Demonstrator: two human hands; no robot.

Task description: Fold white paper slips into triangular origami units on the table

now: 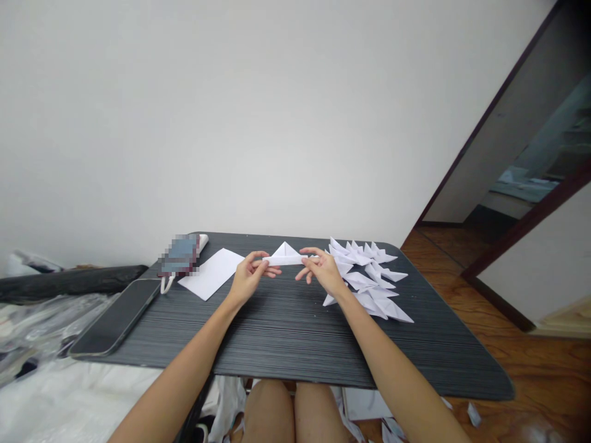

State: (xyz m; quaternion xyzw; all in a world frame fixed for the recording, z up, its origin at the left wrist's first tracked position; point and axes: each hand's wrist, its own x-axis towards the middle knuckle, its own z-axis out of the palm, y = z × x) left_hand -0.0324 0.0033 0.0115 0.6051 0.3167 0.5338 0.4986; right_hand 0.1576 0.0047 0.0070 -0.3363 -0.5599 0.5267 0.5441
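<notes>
A partly folded white paper piece (286, 255), a triangle above a flat band, is held just above the dark table (286, 332). My left hand (252, 274) pinches its left end with thumb and fingers closed. Its right end is pinched by my right hand (323, 271), whose other fingers are spread. Right beside my right hand lies a pile of several finished folded white paper shapes (369, 277).
A flat white sheet (212, 272) lies left of my hands. A black phone (117, 317) rests near the table's left edge, with a blurred-out object (181, 255) and white cable behind it. Wooden floor (530, 363) with paper scraps is at right.
</notes>
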